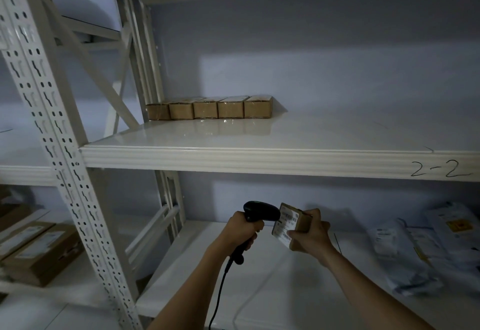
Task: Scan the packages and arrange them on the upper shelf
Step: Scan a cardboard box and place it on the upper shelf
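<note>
Scanner [261, 211] gripped in left hand [240, 231], nose just beside label of small box [294, 224] pinched in right hand [310, 233], below upper shelf [259, 159] where five boxes [207, 108] sit in a row.

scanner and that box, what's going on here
A person is scanning a package. The left hand grips a black corded scanner, aimed at the label of a small cardboard box held in the right hand. Five similar boxes already stand in a row on the upper shelf, marked 2-2.
</note>
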